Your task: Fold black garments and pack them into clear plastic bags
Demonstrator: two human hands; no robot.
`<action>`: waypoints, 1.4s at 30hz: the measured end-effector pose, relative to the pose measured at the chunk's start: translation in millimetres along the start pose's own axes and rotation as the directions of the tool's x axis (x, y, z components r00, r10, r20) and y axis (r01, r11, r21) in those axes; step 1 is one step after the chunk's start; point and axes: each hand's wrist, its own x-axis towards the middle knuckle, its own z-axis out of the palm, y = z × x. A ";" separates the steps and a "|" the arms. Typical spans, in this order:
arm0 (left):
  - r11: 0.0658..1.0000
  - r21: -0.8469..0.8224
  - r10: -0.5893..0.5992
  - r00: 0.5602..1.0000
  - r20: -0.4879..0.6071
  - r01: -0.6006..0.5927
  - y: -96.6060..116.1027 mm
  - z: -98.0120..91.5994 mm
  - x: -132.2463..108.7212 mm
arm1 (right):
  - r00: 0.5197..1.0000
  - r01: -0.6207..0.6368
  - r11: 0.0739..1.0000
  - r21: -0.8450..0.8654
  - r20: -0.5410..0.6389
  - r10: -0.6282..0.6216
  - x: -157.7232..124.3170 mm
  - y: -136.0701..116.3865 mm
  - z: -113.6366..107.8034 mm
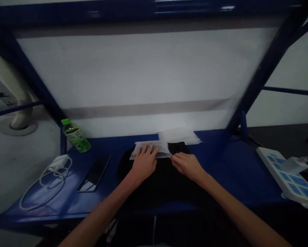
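A pale translucent bag [157,144] lies on top of black folded cloth [154,181] at the middle of the blue table. My left hand [145,160] rests on the bag with its fingers spread flat. At the bag's lower right corner, my right hand [186,164] pinches the edge between thumb and fingers. Just behind, several flat white bags [179,135] are stacked near the wall. The bag's contents, if any, cannot be made out.
Left on the blue table [228,164] are a green drink bottle [76,135], a dark phone [94,174] and a white charger [58,162] with a coiled cable. A white power strip [287,175] with a plugged-in adapter lies at right. Blue frame posts [259,75] flank the table.
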 end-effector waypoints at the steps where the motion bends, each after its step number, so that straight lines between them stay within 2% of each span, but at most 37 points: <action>1: 1.000 0.015 -0.020 1.000 0.006 0.020 -2.9 4.0 4.0 | 1.000 -0.031 0.999 0.024 -0.004 0.031 -1.3 -2.4 -1.2; 5: 0.993 0.080 -0.085 0.996 0.034 0.082 -33.7 9.0 21.6 | 0.985 -0.173 0.969 0.177 0.015 0.173 -7.8 -4.4 -3.2; 8: 0.978 0.100 -0.193 0.974 0.118 0.181 -65.7 8.7 34.9 | 0.982 -0.187 0.952 0.241 0.060 0.178 -11.7 0.5 0.9; 12: 0.956 0.114 -0.285 0.947 0.148 0.270 -100.7 13.5 45.9 | 0.972 -0.218 0.941 0.258 0.144 0.186 -14.4 6.3 7.9; 15: 0.947 0.106 -0.319 0.933 0.168 0.305 -117.2 18.6 47.7 | 0.953 -0.250 0.928 0.278 0.238 0.186 -15.3 8.0 8.5; 19: 0.944 0.087 -0.329 0.927 0.178 0.319 -127.4 22.7 47.1 | 0.937 -0.249 0.920 0.303 0.316 0.150 -16.2 9.9 7.1; 23: 0.945 0.062 -0.328 0.931 0.162 0.322 -125.9 22.3 46.9 | 0.938 -0.235 0.923 0.303 0.320 0.133 -15.1 14.4 7.5; 26: 0.955 0.054 -0.297 0.949 0.109 0.293 -115.3 18.4 47.0 | 0.950 -0.203 0.929 0.309 0.290 0.111 -9.0 21.5 5.8; 28: 0.979 0.023 -0.203 0.978 0.044 0.203 -104.2 15.2 47.1 | 0.958 -0.198 0.926 0.321 0.263 0.114 -1.6 28.6 3.6; 30: 0.998 -0.044 -0.054 0.999 -0.003 0.054 -91.8 13.2 47.1 | 0.960 -0.219 0.920 0.325 0.241 0.143 7.1 37.3 2.4; 33: 0.981 -0.157 0.118 0.993 0.032 -0.111 -75.4 14.8 46.7 | 0.954 -0.258 0.915 0.309 0.230 0.191 18.1 51.0 6.1; 35: 0.974 -0.190 0.141 0.987 0.075 -0.124 -67.8 18.6 46.2 | 0.951 -0.273 0.916 0.295 0.225 0.211 21.6 59.0 12.6; 42: 0.973 -0.225 0.069 0.993 0.101 -0.045 -56.9 26.8 53.9 | 0.949 -0.307 0.913 0.268 0.165 0.270 13.9 74.8 28.9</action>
